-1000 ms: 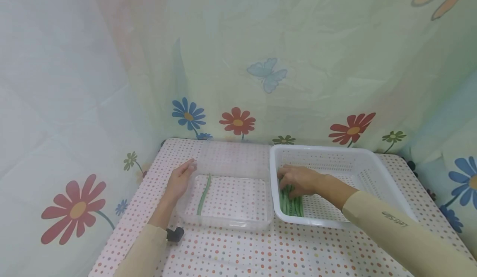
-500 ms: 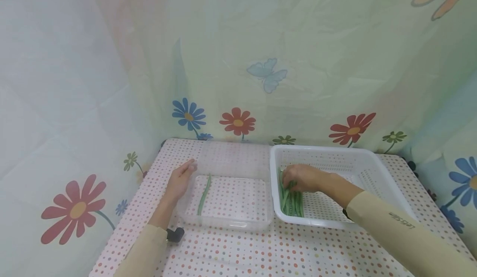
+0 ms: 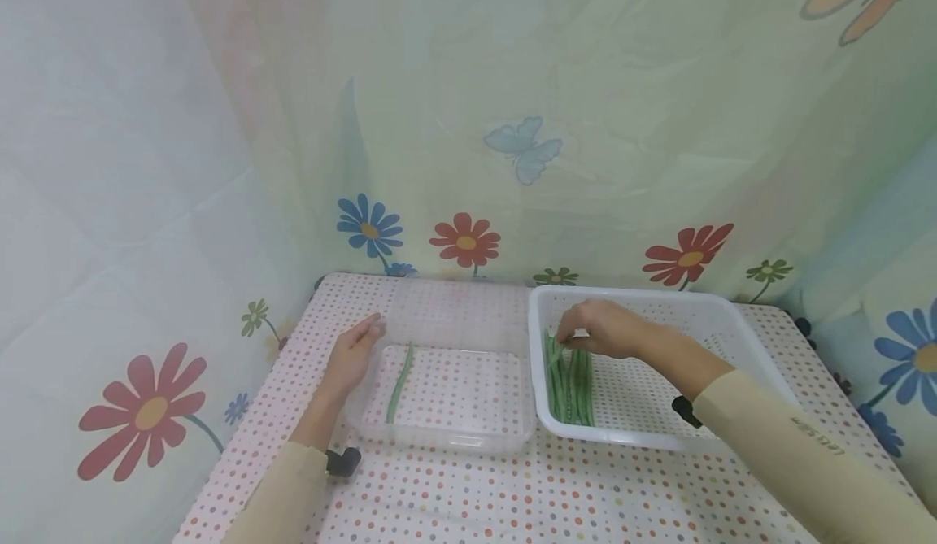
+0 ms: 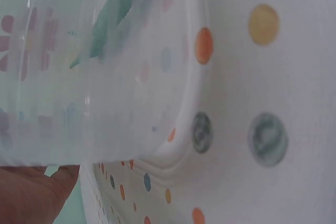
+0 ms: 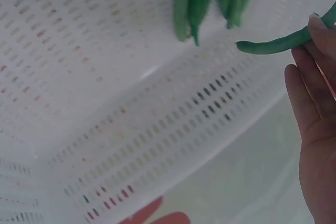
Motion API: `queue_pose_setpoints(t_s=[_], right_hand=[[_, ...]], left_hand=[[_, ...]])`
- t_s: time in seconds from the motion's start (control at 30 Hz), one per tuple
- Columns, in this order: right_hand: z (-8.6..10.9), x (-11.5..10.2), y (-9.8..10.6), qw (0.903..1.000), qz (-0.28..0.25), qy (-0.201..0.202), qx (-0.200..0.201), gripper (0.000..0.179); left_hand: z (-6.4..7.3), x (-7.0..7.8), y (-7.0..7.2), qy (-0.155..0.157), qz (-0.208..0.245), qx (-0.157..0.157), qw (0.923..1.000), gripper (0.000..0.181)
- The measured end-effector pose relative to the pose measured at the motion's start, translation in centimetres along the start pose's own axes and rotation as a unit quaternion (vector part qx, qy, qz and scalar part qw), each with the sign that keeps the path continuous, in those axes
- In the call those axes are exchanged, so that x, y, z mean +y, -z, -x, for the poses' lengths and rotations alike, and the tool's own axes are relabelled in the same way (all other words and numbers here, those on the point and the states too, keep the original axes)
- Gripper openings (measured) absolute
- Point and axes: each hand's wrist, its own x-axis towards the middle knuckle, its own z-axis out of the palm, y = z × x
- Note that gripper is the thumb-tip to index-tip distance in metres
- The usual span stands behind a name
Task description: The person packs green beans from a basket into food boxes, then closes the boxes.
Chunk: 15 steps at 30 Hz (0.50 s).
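My right hand [image 3: 603, 328] pinches a green bean [image 5: 273, 44] between thumb and fingers, raised inside the white perforated basket [image 3: 637, 438]. Several more green beans [image 3: 574, 393] lie side by side along the basket's left wall, below that hand. To the left, my left hand [image 3: 353, 353] holds the left side of a clear plastic container [image 3: 476, 438], near its back corner. A single green bean [image 3: 398, 385] lies lengthwise in the container, by its left wall. In the left wrist view, the container's wall covers most of the left hand's fingers.
The container's clear lid [image 3: 457, 308] is folded back behind it. Container and basket stand side by side on a table with a dotted cloth [image 3: 439, 495]. A flower-printed curtain [image 3: 586, 121] hangs close behind the table and along both sides.
My right hand has risen from among the beans in the basket, drawing one up between its fingers. The left hand and the container have stayed in place.
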Motion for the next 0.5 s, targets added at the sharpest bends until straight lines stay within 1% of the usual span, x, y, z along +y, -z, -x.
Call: queue_pose_setpoints(t_s=[0.13, 0.23, 0.33, 0.5], right_hand=[[-0.7, -0.6, 1.7, 0.9998, 0.002, 0.006, 0.021, 0.013], [-1.5, -1.2, 2.7, 0.9992, -0.012, 0.007, 0.038, 0.014], [-2.5, -2.0, 3.5, 0.9977, -0.049, 0.001, 0.047, 0.015], [-4.5, -4.1, 4.2, 0.9891, -0.134, -0.041, 0.045, 0.017]], left_hand=[[0.0, 0.1, 0.0, 0.000, 0.002, -0.002, 1.0000, 0.051], [0.0, -0.1, 0.1, -0.002, 0.002, -0.003, 1.0000, 0.051], [-0.1, -0.1, 0.1, -0.003, 0.001, -0.002, 1.0000, 0.051], [-0.1, 0.0, 0.1, -0.002, 0.002, 0.001, 1.0000, 0.050]])
